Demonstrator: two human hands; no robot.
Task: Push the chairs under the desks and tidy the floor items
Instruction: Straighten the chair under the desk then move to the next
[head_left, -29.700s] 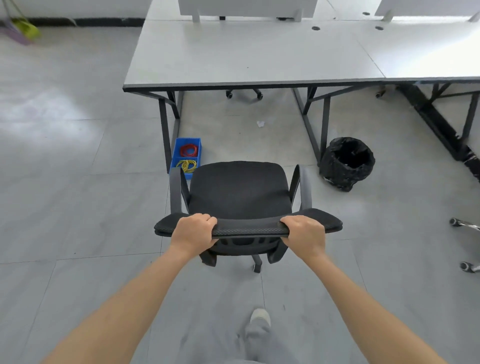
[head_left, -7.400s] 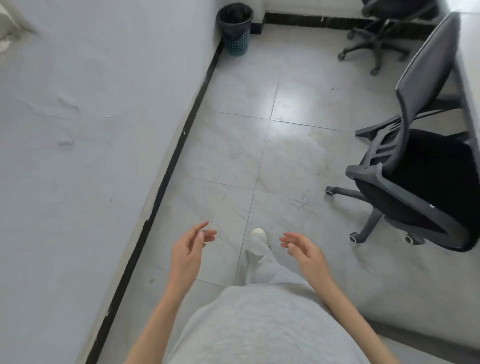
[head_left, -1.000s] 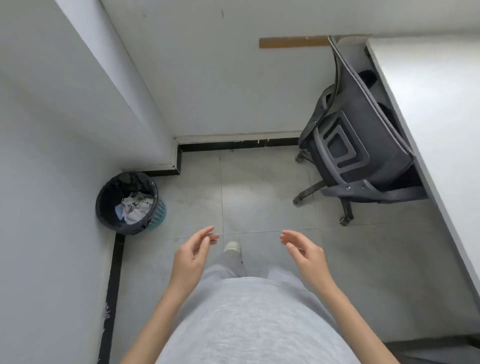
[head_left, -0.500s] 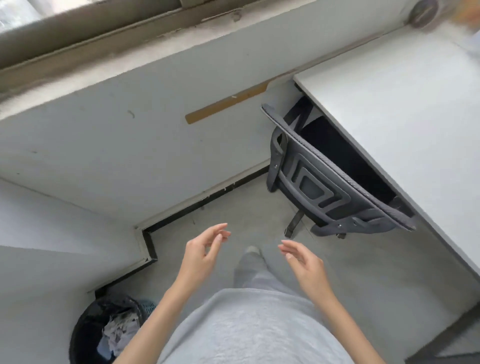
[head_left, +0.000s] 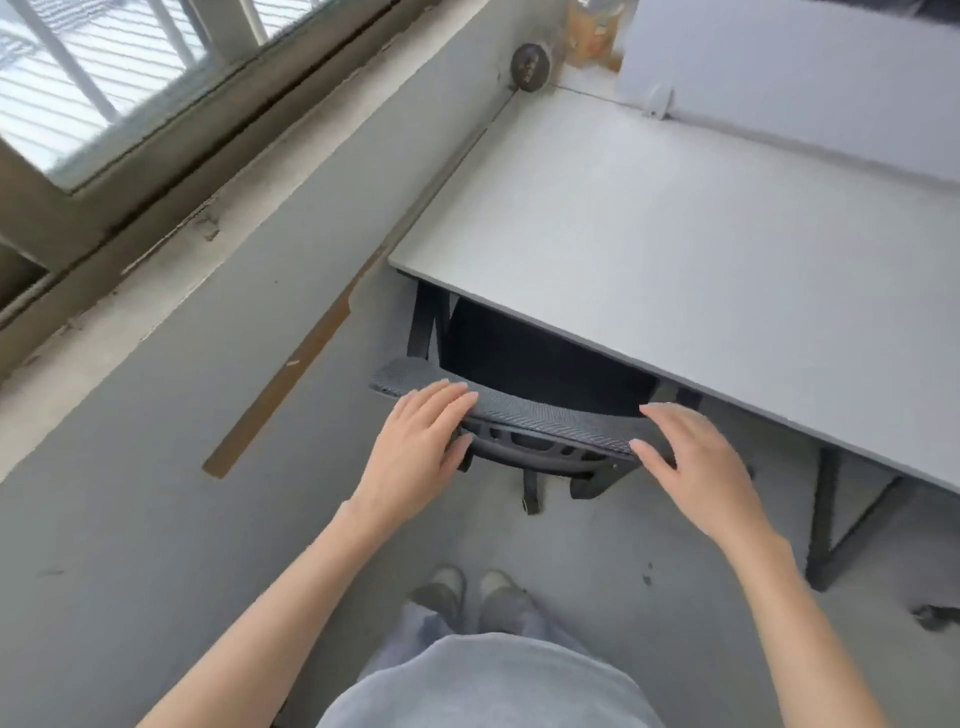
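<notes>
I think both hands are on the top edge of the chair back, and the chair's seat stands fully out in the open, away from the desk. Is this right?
Not quite. The head view shows the seat already under the desk, not out in the open. The rest holds: the left hand and the right hand are both at the top edge of the chair back.

Head view, steeply downward, close

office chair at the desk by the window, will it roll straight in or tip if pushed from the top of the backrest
The office chair probably rolls; its base is mostly hidden. The mesh backrest top may flex under the left hand and right hand. Pushing high could tilt it, though the seat already sits under the desk.
</notes>
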